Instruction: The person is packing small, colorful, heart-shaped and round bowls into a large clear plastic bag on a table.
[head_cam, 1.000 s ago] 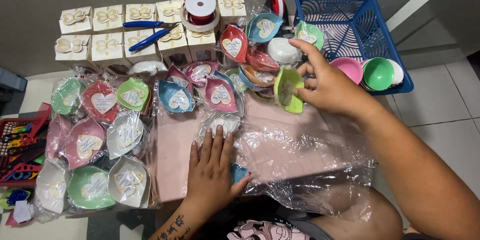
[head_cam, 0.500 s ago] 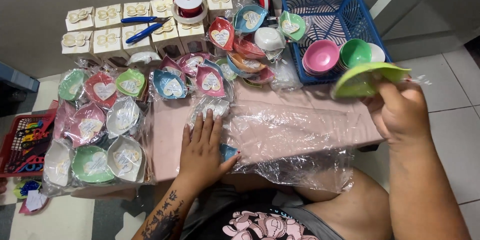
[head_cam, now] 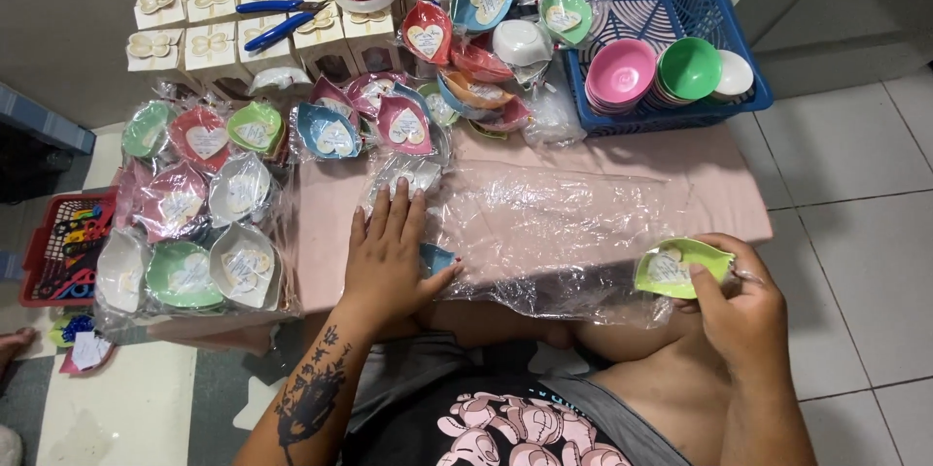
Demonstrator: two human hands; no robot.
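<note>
Gripping green dish [head_cam: 680,268], right hand [head_cam: 741,306] closed

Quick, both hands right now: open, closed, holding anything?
Left hand: open, flat on the clear plastic sheet, thumb by a small blue piece.
Right hand: closed on the light green heart-shaped dish.

Low pink table [head_cam: 709,196] on a tiled floor [head_cam: 855,165]
On the table lie a clear plastic sheet [head_cam: 554,233], wrapped heart dishes [head_cam: 209,204], cream boxes [head_cam: 209,34] at the back and a blue basket [head_cam: 671,0] of bowls; a red basket [head_cam: 44,242] sits on the floor
</note>
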